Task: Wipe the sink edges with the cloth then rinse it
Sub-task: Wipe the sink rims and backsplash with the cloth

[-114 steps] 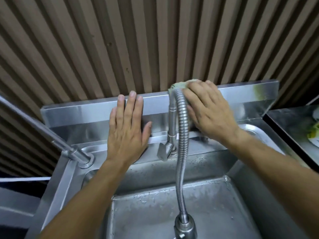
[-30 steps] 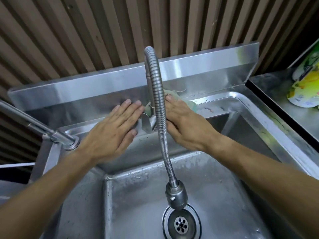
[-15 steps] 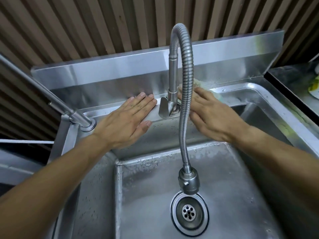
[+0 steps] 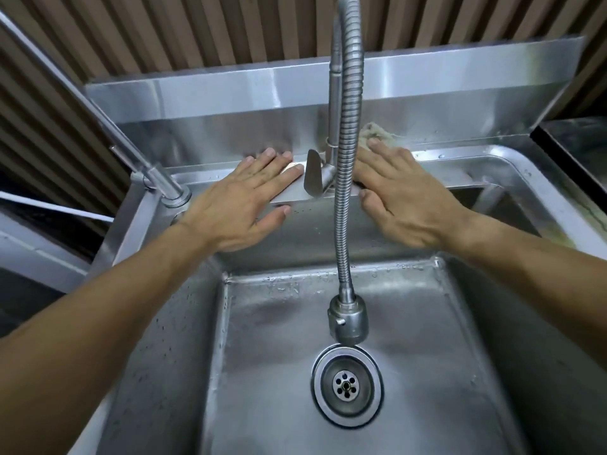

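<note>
A steel sink (image 4: pixel 512 165) fills the view, its drain (image 4: pixel 345 387) low in the basin. My right hand (image 4: pixel 404 198) lies flat on the back ledge, right of the tap base, pressing a pale greenish cloth (image 4: pixel 374 131) whose edge shows beyond my fingertips against the backsplash. My left hand (image 4: pixel 243 201) rests flat on the same ledge, left of the tap lever (image 4: pixel 313 174), fingers spread, holding nothing. A flexible ribbed tap hose (image 4: pixel 348 159) arches between my hands, and its nozzle (image 4: pixel 348 320) hangs over the drain.
A steel backsplash (image 4: pixel 230 90) rises behind the ledge, with a ribbed brown wall above. A slanted metal pipe (image 4: pixel 131 156) meets the sink's left rear corner. A dark counter (image 4: pixel 578 142) adjoins on the right. Droplets dot the basin walls.
Both hands came down from the backsplash top to the back ledge. My right hand with the cloth stays just right of the tap base; the view has tilted further down into the basin.
</note>
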`<action>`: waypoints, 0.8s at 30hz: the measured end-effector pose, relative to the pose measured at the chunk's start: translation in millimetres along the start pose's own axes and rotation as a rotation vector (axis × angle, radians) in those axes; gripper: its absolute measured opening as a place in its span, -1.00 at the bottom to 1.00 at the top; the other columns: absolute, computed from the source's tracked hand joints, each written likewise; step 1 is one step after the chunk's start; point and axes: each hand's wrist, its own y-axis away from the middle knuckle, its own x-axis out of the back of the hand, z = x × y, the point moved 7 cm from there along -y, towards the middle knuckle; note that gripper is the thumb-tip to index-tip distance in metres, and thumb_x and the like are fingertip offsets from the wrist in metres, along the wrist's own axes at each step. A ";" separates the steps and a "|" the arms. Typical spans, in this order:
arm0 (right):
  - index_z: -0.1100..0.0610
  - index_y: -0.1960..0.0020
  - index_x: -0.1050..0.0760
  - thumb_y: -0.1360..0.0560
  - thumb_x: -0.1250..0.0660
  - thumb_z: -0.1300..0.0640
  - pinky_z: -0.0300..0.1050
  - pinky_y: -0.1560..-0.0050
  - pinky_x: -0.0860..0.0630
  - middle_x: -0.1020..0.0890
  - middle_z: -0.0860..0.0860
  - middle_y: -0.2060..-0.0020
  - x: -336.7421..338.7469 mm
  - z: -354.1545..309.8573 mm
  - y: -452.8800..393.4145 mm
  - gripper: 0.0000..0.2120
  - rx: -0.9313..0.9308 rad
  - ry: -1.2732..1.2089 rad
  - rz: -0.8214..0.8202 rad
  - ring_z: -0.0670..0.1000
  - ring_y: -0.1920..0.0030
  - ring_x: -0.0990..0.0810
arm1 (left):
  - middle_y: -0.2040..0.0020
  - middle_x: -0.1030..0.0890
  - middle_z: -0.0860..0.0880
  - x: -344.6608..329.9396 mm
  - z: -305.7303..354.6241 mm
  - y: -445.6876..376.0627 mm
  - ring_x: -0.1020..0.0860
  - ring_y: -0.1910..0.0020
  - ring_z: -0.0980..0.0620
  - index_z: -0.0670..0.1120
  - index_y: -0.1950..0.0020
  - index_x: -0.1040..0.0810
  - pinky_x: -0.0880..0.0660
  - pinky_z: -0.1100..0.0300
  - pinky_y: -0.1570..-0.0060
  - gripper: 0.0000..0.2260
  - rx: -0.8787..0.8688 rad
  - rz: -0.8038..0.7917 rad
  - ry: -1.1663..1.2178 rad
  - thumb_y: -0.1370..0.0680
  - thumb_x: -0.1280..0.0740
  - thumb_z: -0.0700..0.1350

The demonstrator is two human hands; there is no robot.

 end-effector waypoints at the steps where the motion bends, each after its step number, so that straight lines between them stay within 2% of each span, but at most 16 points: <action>1: 0.08 -0.64 -0.12 -0.65 0.11 -0.06 0.20 -0.61 -0.09 -0.19 0.05 -0.64 1.6 -0.5 7.8 -0.41 -0.061 0.042 0.036 0.19 -0.62 -0.14 | -0.67 0.06 0.01 0.4 0.4 0.1 0.14 -0.65 0.02 0.11 -0.64 0.15 0.18 0.07 -0.61 -0.41 0.014 -0.007 -0.003 -0.67 0.06 0.25; 3: 0.19 -0.57 -0.20 -0.60 0.12 -0.05 0.23 -0.50 -0.25 -0.33 0.17 -0.55 1.6 -6.6 13.9 -0.38 -0.178 0.136 0.058 0.28 -0.47 -0.34 | -0.67 0.07 0.02 1.2 1.3 -0.2 0.14 -0.66 0.01 0.11 -0.65 0.13 0.16 0.05 -0.62 -0.40 0.037 -0.012 -0.010 -0.66 0.06 0.26; 5: 0.23 -0.50 -0.28 -0.54 0.14 -0.05 0.21 -0.50 -0.22 -0.41 0.19 -0.47 -1.9 -17.5 9.4 -0.36 -0.259 0.077 0.041 0.27 -0.44 -0.38 | -0.66 0.04 0.03 2.2 3.4 0.6 0.11 -0.66 0.01 0.12 -0.65 0.11 0.13 0.03 -0.62 -0.39 0.058 0.004 -0.007 -0.66 0.04 0.27; 7: 0.19 -0.45 -0.34 -0.53 0.15 -0.04 0.17 -0.55 -0.15 -0.46 0.12 -0.42 -0.3 -29.5 2.2 -0.38 -0.219 0.003 0.046 0.23 -0.40 -0.41 | -0.65 0.03 0.04 1.9 4.4 1.5 0.08 -0.66 0.00 0.14 -0.63 0.12 0.11 0.02 -0.62 -0.39 0.072 0.015 0.006 -0.64 0.02 0.29; 9: 0.15 -0.51 -0.32 -0.61 0.13 -0.04 0.14 -0.56 -0.16 -0.44 0.08 -0.46 2.5 -27.3 3.0 -0.43 -0.129 0.055 0.057 0.21 -0.37 -0.42 | -0.64 0.02 0.04 1.7 4.0 2.4 0.07 -0.66 -0.02 0.13 -0.61 0.13 0.09 0.01 -0.62 -0.37 0.073 0.012 0.014 -0.63 0.00 0.30; 11: 0.11 -0.60 -0.24 -0.69 0.08 -0.05 0.13 -0.56 -0.21 -0.39 0.07 -0.54 5.5 -14.5 7.3 -0.46 -0.085 0.154 0.065 0.22 -0.46 -0.37 | -0.65 0.02 0.02 1.8 4.2 2.8 0.07 -0.66 -0.03 0.12 -0.61 0.13 0.08 -0.02 -0.62 -0.36 0.071 0.009 0.018 -0.62 -0.01 0.31; 13: 0.07 -0.64 -0.19 -0.71 0.07 -0.04 0.16 -0.60 -0.14 -0.30 0.06 -0.60 5.6 -7.4 8.6 -0.48 -0.114 0.122 0.072 0.23 -0.59 -0.23 | -0.65 0.04 0.03 1.5 4.2 2.6 0.08 -0.66 -0.02 0.13 -0.61 0.14 0.09 -0.02 -0.62 -0.37 0.059 0.008 0.028 -0.62 0.00 0.28; 15: 0.05 -0.65 -0.16 -0.73 0.06 -0.02 0.17 -0.64 -0.01 -0.23 0.04 -0.63 2.5 -6.3 5.6 -0.50 -0.198 0.035 0.098 0.21 -0.65 -0.10 | -0.65 0.07 0.05 -0.1 1.0 2.8 0.12 -0.66 0.00 0.13 -0.62 0.15 0.13 0.02 -0.62 -0.40 0.050 -0.002 0.054 -0.62 0.03 0.22; 20: 0.09 -0.65 -0.15 -0.73 0.01 0.04 0.15 -0.64 0.06 -0.17 0.06 -0.65 2.3 2.3 12.1 -0.50 -0.566 -0.054 0.256 0.22 -0.66 -0.01 | -0.66 0.18 0.06 2.2 -2.4 0.7 0.23 -0.64 0.07 0.15 -0.62 0.25 0.21 0.06 -0.62 -0.42 -0.015 -0.095 0.075 -0.64 0.15 0.24; 22: 0.13 -0.66 -0.12 -0.72 0.00 0.05 0.17 -0.63 0.09 -0.15 0.09 -0.65 0.6 -3.9 9.4 -0.48 -0.684 -0.067 0.291 0.25 -0.66 0.01 | -0.66 0.21 0.05 2.2 -1.5 2.6 0.22 -0.65 0.05 0.14 -0.61 0.29 0.19 0.04 -0.62 -0.39 0.006 -0.121 0.070 -0.64 0.14 0.28; 24: 0.15 -0.66 -0.11 -0.71 0.01 0.04 0.16 -0.64 0.12 -0.17 0.10 -0.65 0.1 -12.2 5.3 -0.46 -0.680 -0.061 0.297 0.27 -0.65 -0.01 | -0.66 0.25 0.02 7.7 5.8 5.9 0.19 -0.66 0.01 0.09 -0.61 0.35 0.16 0.06 -0.62 -0.34 0.100 -0.219 -0.028 -0.65 0.03 0.22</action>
